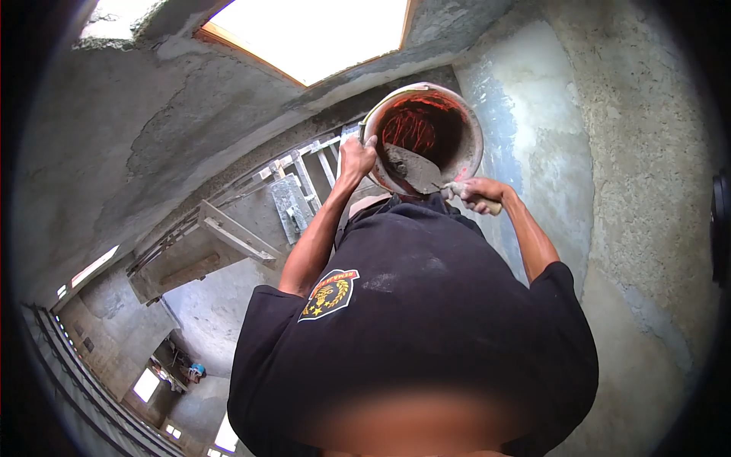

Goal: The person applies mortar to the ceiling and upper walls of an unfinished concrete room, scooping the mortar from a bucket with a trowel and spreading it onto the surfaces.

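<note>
A bucket with a pale, mortar-smeared rim is tilted with its mouth towards me, and its inside is reddish and dark. My left hand is closed on the bucket's left rim. On the other side, my right hand grips the light-coloured handle of a trowel at the lower right of the rim. Grey wet mortar shows at the bucket's mouth, and the trowel's blade is hard to tell apart from it.
A grey float lies on the planks to the left, beside a wooden ladder-like frame. Further left a wooden beam juts out over a drop to the floor below. A rough plastered wall stands close on the right. Above is a bright opening.
</note>
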Action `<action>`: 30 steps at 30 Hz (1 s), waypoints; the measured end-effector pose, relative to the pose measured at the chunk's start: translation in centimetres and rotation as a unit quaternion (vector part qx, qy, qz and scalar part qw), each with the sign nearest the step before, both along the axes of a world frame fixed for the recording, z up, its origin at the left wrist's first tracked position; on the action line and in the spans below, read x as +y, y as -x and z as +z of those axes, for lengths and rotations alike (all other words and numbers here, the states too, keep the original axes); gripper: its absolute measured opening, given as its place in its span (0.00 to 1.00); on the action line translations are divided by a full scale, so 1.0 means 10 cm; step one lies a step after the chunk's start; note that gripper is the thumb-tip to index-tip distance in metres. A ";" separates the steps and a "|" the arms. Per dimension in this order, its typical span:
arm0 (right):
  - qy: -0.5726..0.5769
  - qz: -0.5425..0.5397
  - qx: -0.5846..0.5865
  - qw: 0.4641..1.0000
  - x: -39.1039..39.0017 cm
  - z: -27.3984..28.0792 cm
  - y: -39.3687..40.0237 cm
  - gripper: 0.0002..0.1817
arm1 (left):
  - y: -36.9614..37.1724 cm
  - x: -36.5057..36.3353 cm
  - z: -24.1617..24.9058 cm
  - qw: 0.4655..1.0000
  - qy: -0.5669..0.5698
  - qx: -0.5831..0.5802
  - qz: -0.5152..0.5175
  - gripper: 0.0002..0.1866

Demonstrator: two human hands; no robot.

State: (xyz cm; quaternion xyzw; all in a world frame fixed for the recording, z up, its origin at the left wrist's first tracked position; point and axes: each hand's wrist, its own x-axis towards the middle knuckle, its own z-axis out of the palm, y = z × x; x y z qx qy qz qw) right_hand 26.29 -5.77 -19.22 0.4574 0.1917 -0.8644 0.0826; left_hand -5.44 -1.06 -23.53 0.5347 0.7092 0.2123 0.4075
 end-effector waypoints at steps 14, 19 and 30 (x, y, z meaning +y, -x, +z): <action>-0.207 -0.093 0.036 0.973 0.01 0.06 0.17 0.16 | 0.19 -0.12 -0.38 0.991 -0.110 0.059 0.042 0.23; -0.221 -0.324 0.124 0.911 0.61 0.99 0.67 0.21 | 0.15 0.02 0.06 0.989 -0.130 -0.064 -0.006 0.20; -0.528 -0.516 0.365 0.567 2.29 3.65 0.81 0.19 | -0.01 0.04 1.29 0.991 -0.017 -0.132 -0.030 0.20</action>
